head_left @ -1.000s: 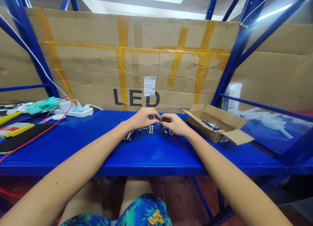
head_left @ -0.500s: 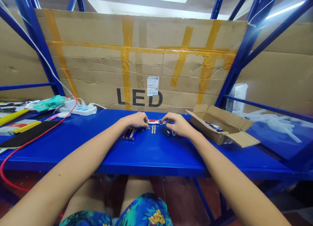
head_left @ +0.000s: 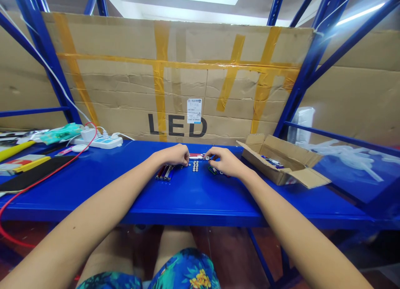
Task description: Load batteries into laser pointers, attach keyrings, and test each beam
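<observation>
My left hand [head_left: 178,155] is curled with its fingertips at the table, beside a small silver disc [head_left: 189,164]; what its fingers pinch is hidden. Thumb and forefinger of my right hand [head_left: 224,160] close on a small round silver piece [head_left: 207,158], too small to name surely. Between the hands lie slim red and silver tubes [head_left: 196,156]. In front of them, silver button cells [head_left: 195,166] sit in short rows. Dark red, silver and blue metal tubes [head_left: 164,173] lie side by side below my left hand. Small carabiners [head_left: 213,170], one green, lie partly under my right hand.
An open cardboard box [head_left: 283,160] with small blue and silver items stands at the right. At the left are a white power strip [head_left: 108,142], a red cable [head_left: 46,178] and a black pad [head_left: 34,172]. A large cardboard sheet [head_left: 125,85] backs the blue table [head_left: 200,197].
The right hand has shifted slightly left and lower, and the round silver piece at its fingertips now shows a broader face. The left hand stays nearly where it was.
</observation>
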### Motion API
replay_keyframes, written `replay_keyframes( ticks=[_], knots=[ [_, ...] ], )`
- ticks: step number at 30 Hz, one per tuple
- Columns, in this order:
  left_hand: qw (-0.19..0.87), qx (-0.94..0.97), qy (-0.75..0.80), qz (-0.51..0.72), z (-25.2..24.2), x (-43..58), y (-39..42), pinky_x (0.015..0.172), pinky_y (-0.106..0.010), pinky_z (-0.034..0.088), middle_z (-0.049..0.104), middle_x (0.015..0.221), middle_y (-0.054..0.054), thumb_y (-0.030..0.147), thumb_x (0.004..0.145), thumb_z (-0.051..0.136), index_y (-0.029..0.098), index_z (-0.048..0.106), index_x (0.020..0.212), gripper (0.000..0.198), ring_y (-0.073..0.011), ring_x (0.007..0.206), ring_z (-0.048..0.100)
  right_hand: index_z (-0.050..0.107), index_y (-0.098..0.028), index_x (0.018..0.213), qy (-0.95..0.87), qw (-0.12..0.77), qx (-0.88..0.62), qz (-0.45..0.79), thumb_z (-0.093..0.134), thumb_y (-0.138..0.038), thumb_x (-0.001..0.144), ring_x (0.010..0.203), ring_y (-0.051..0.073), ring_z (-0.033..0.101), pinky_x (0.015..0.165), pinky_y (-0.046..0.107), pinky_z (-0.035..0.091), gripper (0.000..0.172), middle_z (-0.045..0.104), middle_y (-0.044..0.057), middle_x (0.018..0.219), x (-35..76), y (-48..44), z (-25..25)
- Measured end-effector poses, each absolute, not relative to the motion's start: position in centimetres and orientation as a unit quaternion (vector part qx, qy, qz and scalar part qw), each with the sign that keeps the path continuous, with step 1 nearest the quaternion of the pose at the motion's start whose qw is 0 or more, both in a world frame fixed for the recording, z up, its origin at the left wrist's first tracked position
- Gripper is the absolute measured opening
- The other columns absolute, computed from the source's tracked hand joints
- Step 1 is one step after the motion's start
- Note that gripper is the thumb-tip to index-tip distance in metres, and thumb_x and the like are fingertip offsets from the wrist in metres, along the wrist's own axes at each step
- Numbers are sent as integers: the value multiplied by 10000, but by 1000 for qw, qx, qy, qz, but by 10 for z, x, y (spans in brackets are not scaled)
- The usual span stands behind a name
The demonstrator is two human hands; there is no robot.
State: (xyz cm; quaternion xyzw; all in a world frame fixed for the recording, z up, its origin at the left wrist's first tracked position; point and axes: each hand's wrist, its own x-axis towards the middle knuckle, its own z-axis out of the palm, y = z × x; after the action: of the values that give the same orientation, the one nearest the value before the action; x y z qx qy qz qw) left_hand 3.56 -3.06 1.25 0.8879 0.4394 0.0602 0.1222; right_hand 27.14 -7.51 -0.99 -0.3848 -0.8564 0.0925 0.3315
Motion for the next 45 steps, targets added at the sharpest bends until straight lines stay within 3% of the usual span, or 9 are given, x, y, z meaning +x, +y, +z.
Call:
replay_keyframes(
  ticks=[6,9,20,27,32,36,41,45],
  knots=[
    [41,897,327,293,22,52,-51,681,-241,431,696,805,-36,235,822,572,159,686,871,145,-132,728,598,651,-183,847,-834,347,-417,97,522,-90,716,780,171,593,726,289,437,206,678,28,840,272,-76,-9],
    [10,906,262,332,22,63,-62,704,-250,448,693,818,-37,238,870,555,155,672,902,147,-129,733,604,640,-180,829,-832,358,-405,127,514,-117,728,756,162,590,706,277,431,174,674,17,805,272,-77,-8],
    [5,911,260,319,21,64,-63,768,-273,455,710,897,-54,209,867,531,174,694,935,181,-155,818,625,650,-166,820,-821,388,-384,168,526,-161,727,772,168,580,732,293,437,155,664,17,796,271,-76,-8],
    [59,903,419,72,15,43,-43,622,-275,396,718,802,-63,264,766,607,191,744,861,182,-186,712,620,666,-183,869,-830,370,-391,144,523,-119,721,822,176,611,770,304,459,215,687,33,876,273,-72,-11],
    [68,903,423,40,8,46,-38,605,-263,391,708,741,-52,186,732,608,175,731,781,133,-172,683,615,679,-191,900,-841,359,-375,149,528,-100,728,840,173,613,788,306,471,246,687,42,944,271,-71,-12],
    [71,899,413,129,10,48,-40,596,-249,400,700,736,-34,156,704,621,165,701,769,103,-155,675,608,665,-187,863,-832,357,-401,141,534,-124,727,793,168,600,739,295,455,199,677,28,866,273,-71,-13],
    [66,894,302,323,17,59,-54,687,-235,453,707,786,-23,178,814,575,153,688,858,124,-125,719,620,643,-177,812,-816,356,-428,156,529,-166,726,675,143,536,646,273,406,144,614,-6,714,273,-72,-13],
    [6,905,231,356,14,70,-61,700,-242,461,712,800,-26,167,842,570,156,688,880,124,-126,726,629,626,-165,770,-819,362,-402,191,528,-182,726,674,140,523,639,270,392,109,599,-7,701,270,-76,-9]
  ],
)
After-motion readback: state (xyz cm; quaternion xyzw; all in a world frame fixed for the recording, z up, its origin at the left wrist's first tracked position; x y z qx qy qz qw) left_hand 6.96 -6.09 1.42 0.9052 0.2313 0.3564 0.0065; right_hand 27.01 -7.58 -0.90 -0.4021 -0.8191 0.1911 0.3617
